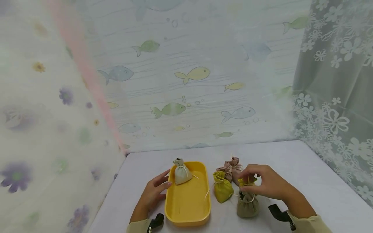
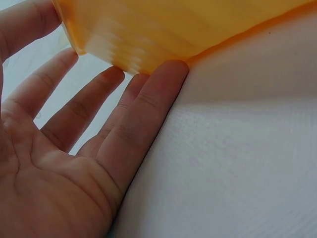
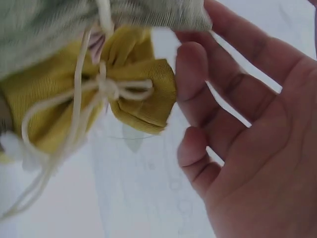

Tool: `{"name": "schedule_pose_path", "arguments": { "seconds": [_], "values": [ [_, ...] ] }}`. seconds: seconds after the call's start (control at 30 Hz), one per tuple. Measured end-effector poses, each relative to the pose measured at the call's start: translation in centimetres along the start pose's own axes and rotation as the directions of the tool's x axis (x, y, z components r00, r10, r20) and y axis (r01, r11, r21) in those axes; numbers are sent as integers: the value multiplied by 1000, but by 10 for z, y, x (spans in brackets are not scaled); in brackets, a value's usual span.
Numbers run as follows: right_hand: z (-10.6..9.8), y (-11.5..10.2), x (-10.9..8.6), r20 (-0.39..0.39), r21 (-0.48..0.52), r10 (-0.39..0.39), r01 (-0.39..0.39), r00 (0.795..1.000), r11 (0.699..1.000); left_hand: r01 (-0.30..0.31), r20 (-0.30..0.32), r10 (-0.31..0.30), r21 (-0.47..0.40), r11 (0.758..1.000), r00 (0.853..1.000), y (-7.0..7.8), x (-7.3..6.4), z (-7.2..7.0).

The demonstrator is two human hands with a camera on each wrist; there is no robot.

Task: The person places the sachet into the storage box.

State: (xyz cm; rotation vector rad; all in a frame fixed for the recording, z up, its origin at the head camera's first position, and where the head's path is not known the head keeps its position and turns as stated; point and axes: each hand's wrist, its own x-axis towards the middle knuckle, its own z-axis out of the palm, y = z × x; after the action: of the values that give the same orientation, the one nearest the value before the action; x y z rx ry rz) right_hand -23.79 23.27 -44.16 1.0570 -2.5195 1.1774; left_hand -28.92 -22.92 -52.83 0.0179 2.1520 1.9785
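My left hand (image 1: 153, 190) touches the left side of a yellow tray (image 1: 187, 223), its fingers stretched along the wall in the left wrist view. An off-white drawstring pouch (image 1: 182, 175) leans at the tray's far left. My right hand (image 1: 266, 182) is over a grey-green pouch (image 1: 247, 207), thumb near its gathered top. In the right wrist view, that pouch's cloth (image 3: 153, 15) overlaps the fingertips, which are loosely bent. A yellow-green pouch (image 3: 141, 94) is beside them, its cord tied in a bow. Another yellow-green pouch (image 1: 222, 189) stands to the left.
Pinkish-brown pouches (image 1: 233, 168) stand behind the yellow-green ones. A white cloth covers the table (image 1: 276, 155). Fish-patterned fabric (image 1: 192, 97) hangs behind it, and a flowered lace curtain (image 1: 335, 129) hangs on the right.
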Motion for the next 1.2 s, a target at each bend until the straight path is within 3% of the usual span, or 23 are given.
{"name": "schedule_pose_path", "arguments": {
  "seconds": [0.27, 0.53, 0.73, 1.2],
  "values": [
    [-4, 8, -6, 137, 56, 86, -94, 987, 994, 1, -2, -2, -14, 1000, 1000, -3, 2, 1],
    [2, 2, -2, 181, 18, 100, -105, 978, 994, 3, -10, -3, -5, 1000, 1000, -3, 2, 0],
    [7, -6, 1, 193, -78, 122, -109, 974, 991, -4, -8, 4, -2, 1000, 1000, -3, 2, 0],
    [9, 1, 2, 177, -8, 111, -112, 978, 994, -15, 16, 15, -19, 1000, 1000, -3, 1, -1]
  ]
}}
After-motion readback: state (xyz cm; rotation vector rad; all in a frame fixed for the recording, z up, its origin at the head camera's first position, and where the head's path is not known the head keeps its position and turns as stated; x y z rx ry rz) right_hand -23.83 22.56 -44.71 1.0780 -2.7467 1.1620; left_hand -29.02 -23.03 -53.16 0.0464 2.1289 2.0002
